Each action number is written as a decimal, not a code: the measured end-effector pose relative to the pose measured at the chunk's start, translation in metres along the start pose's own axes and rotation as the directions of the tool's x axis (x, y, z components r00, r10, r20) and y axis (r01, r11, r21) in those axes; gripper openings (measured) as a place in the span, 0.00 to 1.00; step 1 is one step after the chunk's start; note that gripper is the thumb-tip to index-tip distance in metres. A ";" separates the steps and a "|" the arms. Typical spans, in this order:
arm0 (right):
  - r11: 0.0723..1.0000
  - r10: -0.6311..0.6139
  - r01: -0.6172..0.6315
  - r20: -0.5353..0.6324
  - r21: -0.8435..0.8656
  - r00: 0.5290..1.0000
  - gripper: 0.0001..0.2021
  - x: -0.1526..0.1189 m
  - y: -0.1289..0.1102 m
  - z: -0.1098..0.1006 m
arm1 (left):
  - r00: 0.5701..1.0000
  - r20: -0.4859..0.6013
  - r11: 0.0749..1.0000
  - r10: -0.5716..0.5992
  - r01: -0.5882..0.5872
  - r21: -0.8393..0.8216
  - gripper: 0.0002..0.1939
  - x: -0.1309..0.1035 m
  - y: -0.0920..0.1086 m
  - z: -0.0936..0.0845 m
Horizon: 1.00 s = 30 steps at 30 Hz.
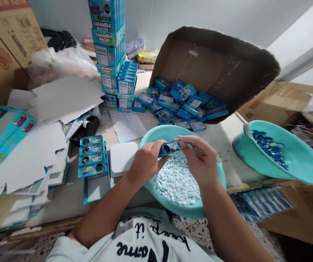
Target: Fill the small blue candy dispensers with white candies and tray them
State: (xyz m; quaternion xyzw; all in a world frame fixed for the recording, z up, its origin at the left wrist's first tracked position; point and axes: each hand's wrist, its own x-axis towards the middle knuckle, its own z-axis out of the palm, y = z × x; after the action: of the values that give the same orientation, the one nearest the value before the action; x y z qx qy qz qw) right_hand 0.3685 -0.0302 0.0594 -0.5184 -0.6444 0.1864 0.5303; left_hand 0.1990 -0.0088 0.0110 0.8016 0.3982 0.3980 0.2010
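Both hands meet at a small blue candy box (173, 146) with a dark round spot on its face, above a turquoise basin (156, 198). My left hand (149, 157) grips the box's left end between thumb and fingers. At its right end, my right hand (198, 154) has bent fingers pinched on the box's edge. Small white and pale blue candies (174, 182) fill the basin below. To the left, several similar boxes stand in a row in an open display carton (95, 189), beside a white square lid-like piece (123, 158).
Display cartons rise in a tall stack (109, 58) at the back. A tilted cardboard box (213, 54) spills several small blue boxes (164, 102). Flat carton sheets (66, 96) pile up at left. Another turquoise basin (306, 160) at right holds shiny blue pieces (271, 149).
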 end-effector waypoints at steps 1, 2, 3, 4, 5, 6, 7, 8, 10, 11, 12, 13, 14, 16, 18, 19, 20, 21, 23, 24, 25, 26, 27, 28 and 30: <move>1.000 -0.020 0.020 -0.021 -0.010 1.000 0.08 0.001 0.000 0.000 | 1.000 -0.022 1.000 0.000 0.000 -0.011 0.19 0.001 0.000 0.001; 0.999 -0.031 0.030 -0.048 -0.028 0.998 0.07 0.003 -0.001 -0.001 | 0.999 -0.049 1.000 -0.003 0.002 -0.022 0.19 0.001 0.001 0.001; 0.999 -0.027 0.024 -0.074 -0.045 0.997 0.07 0.004 -0.002 -0.002 | 0.997 -0.079 0.999 -0.011 0.008 -0.034 0.19 0.002 0.002 0.001; 0.998 -0.007 0.001 -0.094 -0.058 0.996 0.07 0.006 -0.004 -0.002 | 0.993 -0.112 0.999 -0.025 0.020 -0.046 0.19 0.003 0.003 0.001; 0.997 0.022 -0.029 -0.104 -0.067 0.994 0.07 0.006 -0.006 -0.003 | 0.988 -0.146 0.998 -0.043 0.035 -0.060 0.20 0.003 0.005 -0.001; 0.996 0.049 -0.057 -0.108 -0.073 0.993 0.08 0.007 -0.008 -0.004 | 0.981 -0.183 0.996 -0.065 0.051 -0.078 0.21 0.004 0.008 -0.005; 0.994 0.063 -0.071 -0.104 -0.081 0.993 0.08 0.007 -0.010 -0.006 | 0.972 -0.219 0.993 -0.086 0.066 -0.096 0.21 0.004 0.010 -0.011; 0.994 0.059 -0.068 -0.100 -0.091 0.993 0.08 0.007 -0.012 -0.007 | 0.962 -0.255 0.991 -0.103 0.077 -0.112 0.22 0.004 0.013 -0.019; 0.994 0.021 -0.030 -0.088 -0.107 0.996 0.09 0.006 -0.015 -0.009 | 0.945 -0.298 0.987 -0.133 0.100 -0.122 0.22 0.002 0.019 -0.041; 0.993 0.002 -0.010 -0.075 -0.115 0.997 0.09 0.006 -0.016 -0.010 | 0.941 -0.300 0.986 -0.154 0.125 -0.113 0.22 0.001 0.020 -0.054; 0.992 -0.014 0.007 -0.054 -0.128 0.998 0.09 0.006 -0.016 -0.011 | 0.941 -0.282 0.981 -0.189 0.168 -0.097 0.23 0.000 0.021 -0.067; 0.989 -0.027 0.022 -0.026 -0.148 0.999 0.09 0.006 -0.015 -0.012 | 0.936 -0.256 0.971 -0.240 0.228 -0.074 0.23 -0.002 0.021 -0.079; 0.984 -0.037 0.038 0.006 -0.176 0.999 0.09 0.007 -0.014 -0.013 | 0.926 -0.232 0.954 -0.298 0.297 -0.040 0.23 -0.004 0.019 -0.091; 0.968 -0.045 0.065 0.087 -0.244 0.995 0.11 0.007 -0.011 -0.013 | 0.894 -0.186 0.905 -0.409 0.423 0.044 0.22 -0.006 0.014 -0.107; 0.944 0.011 0.059 0.211 -0.324 0.977 0.13 0.007 -0.005 -0.014 | 0.863 -0.117 0.856 -0.491 0.503 0.119 0.21 -0.007 0.005 -0.114; 0.925 0.064 0.051 0.288 -0.378 0.956 0.15 0.006 -0.002 -0.014 | 0.846 -0.062 0.833 -0.529 0.532 0.150 0.20 -0.007 0.000 -0.115; 0.896 0.127 0.052 0.366 -0.442 0.922 0.17 0.005 0.002 -0.015 | 0.825 -0.003 0.811 -0.565 0.556 0.182 0.19 -0.007 -0.005 -0.114; 0.859 0.195 0.065 0.441 -0.507 0.876 0.19 0.004 0.007 -0.015 | 0.798 0.054 0.787 -0.600 0.577 0.217 0.18 -0.007 -0.009 -0.112; 0.790 0.328 0.112 0.569 -0.603 0.754 0.21 0.001 0.015 -0.016 | 0.748 0.142 0.751 -0.648 0.595 0.287 0.19 -0.009 -0.015 -0.108; 0.770 0.383 0.130 0.615 -0.625 0.689 0.22 0.000 0.019 -0.016 | 0.744 0.171 0.753 -0.646 0.583 0.307 0.20 -0.011 -0.017 -0.106; 0.761 0.426 0.136 0.645 -0.635 0.634 0.23 -0.001 0.022 -0.016 | 0.756 0.193 0.771 -0.625 0.558 0.308 0.23 -0.014 -0.019 -0.106; 0.757 0.457 0.131 0.663 -0.640 0.593 0.24 -0.002 0.023 -0.016 | 0.779 0.206 0.797 -0.592 0.529 0.292 0.26 -0.017 -0.019 -0.106; 0.757 0.479 0.121 0.671 -0.643 0.566 0.26 -0.002 0.024 -0.015 | 0.806 0.200 0.823 -0.558 0.503 0.265 0.29 -0.021 -0.019 -0.108; 0.755 0.497 0.112 0.675 -0.647 0.546 0.27 -0.002 0.023 -0.014 | 0.832 0.171 0.842 -0.528 0.486 0.234 0.31 -0.025 -0.019 -0.112; 0.762 0.529 0.101 0.705 -0.640 0.472 0.30 -0.003 0.019 -0.010 | 0.866 0.055 0.857 -0.497 0.480 0.188 0.31 -0.036 -0.019 -0.124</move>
State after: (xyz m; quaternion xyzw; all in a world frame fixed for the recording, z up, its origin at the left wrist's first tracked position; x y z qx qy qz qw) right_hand 0.3860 -0.0286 0.0462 -0.5759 -0.7660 0.2722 -0.0866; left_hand 0.0775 -0.0252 0.0565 0.7074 0.6101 0.2576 0.2471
